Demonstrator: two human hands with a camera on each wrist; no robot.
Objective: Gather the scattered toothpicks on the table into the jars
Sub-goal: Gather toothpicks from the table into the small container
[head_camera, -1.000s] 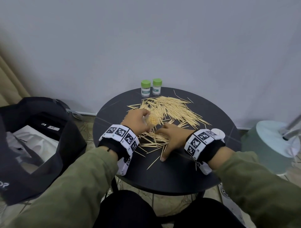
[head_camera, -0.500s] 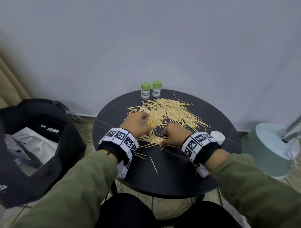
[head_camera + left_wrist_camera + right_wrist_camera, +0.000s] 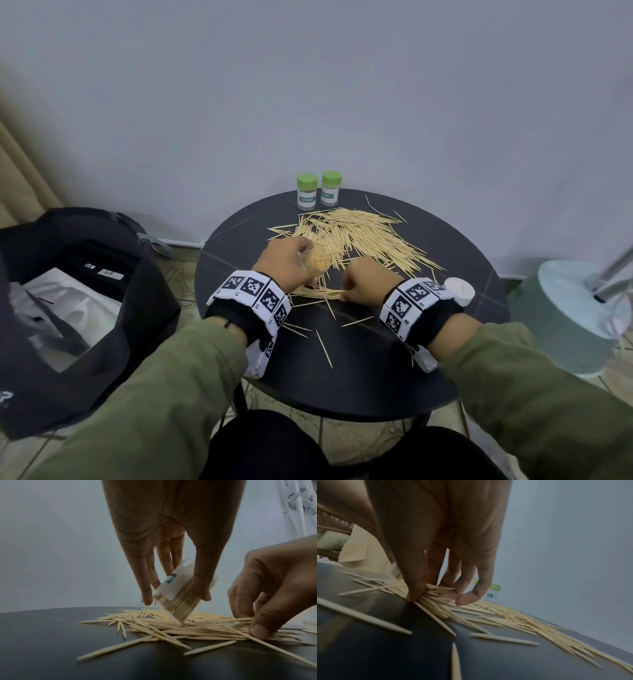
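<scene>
Overhead, my left hand (image 3: 289, 262) grips an open jar (image 3: 317, 263), nearly full; most toothpicks (image 3: 363, 236) lie spread across the table (image 3: 376, 377), and two capped jars (image 3: 307, 192) stand at the back. From the left wrist, the tilted jar hovers mouth-up over the pile. From the right wrist, my right hand (image 3: 436, 547) pinches a bundle (image 3: 435, 595). I judge plenty remains.

sleeves (image 3: 191, 370): olive green | wristbands (image 3: 255, 291): white, black square markers | cuffs: black
</scene>
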